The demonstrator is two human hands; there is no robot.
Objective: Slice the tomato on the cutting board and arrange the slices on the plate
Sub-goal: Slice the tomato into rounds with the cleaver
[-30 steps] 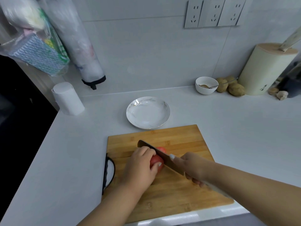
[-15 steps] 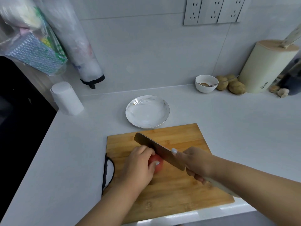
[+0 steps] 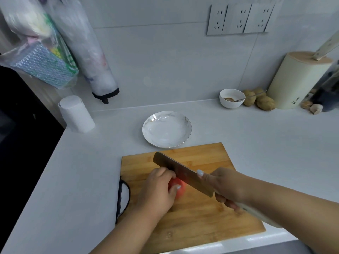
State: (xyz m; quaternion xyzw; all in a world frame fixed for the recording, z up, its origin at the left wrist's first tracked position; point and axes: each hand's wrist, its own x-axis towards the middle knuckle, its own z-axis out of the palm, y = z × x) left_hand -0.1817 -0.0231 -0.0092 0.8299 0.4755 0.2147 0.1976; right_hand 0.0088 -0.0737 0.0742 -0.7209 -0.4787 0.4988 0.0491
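Note:
A red tomato (image 3: pixel 180 188) lies on the wooden cutting board (image 3: pixel 201 217), mostly covered by my left hand (image 3: pixel 157 191), which grips it from the left. My right hand (image 3: pixel 225 187) holds a broad knife (image 3: pixel 181 173) by its pale handle, index finger along the blade's spine. The blade slants up and away to the left, above and just right of the tomato. A white marbled plate (image 3: pixel 152 125) sits bare behind the board.
A paper towel roll (image 3: pixel 77 114) stands at the back left. At the back right are a small white bowl (image 3: pixel 231 98) with a spoon, potatoes (image 3: pixel 264 103) and a cream knife block (image 3: pixel 297 79). Bags (image 3: pixel 42 52) hang on the left wall.
The knife has lifted up off the tomato and its tip has swung further back over the board. My left hand stays on the tomato.

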